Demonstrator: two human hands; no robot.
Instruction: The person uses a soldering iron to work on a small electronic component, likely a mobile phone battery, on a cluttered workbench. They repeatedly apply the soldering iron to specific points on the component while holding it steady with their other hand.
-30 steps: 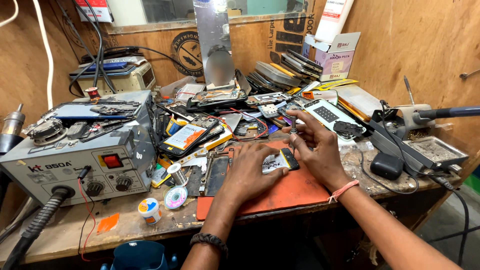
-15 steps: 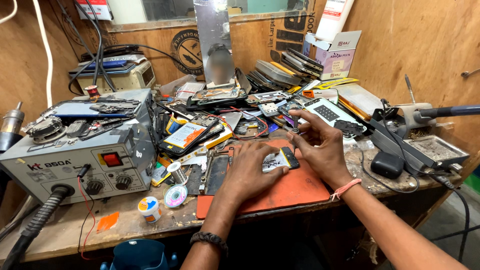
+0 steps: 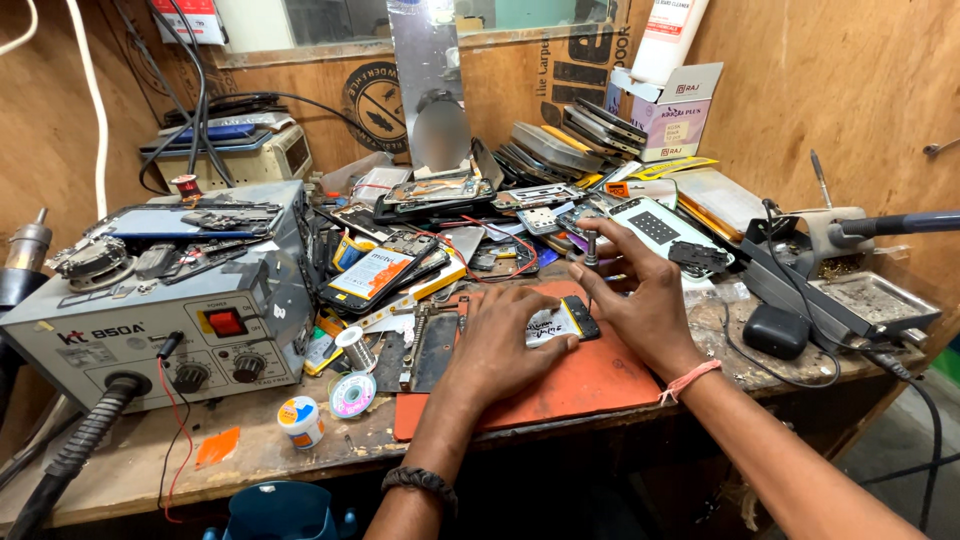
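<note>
Left hand (image 3: 500, 335) flat on the orange mat (image 3: 580, 385), fingers spread slightly, fingertips pressing down a small phone battery (image 3: 562, 322) near the mat's far edge. Right hand (image 3: 640, 295) just beside, on the battery's right, thumb and forefinger pinching a screwdriver (image 3: 590, 255) held upright, tip down by the battery's end, other fingers curled loosely. Left of the mat: solder spool (image 3: 352, 394), small round tub (image 3: 301, 420), grey rework station (image 3: 150, 310). Behind, heaped phones (image 3: 385, 272) and boards

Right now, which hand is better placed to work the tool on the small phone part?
Probably the right hand: it holds the small screwdriver upright beside the phone part, while the left hand presses on it.
</note>
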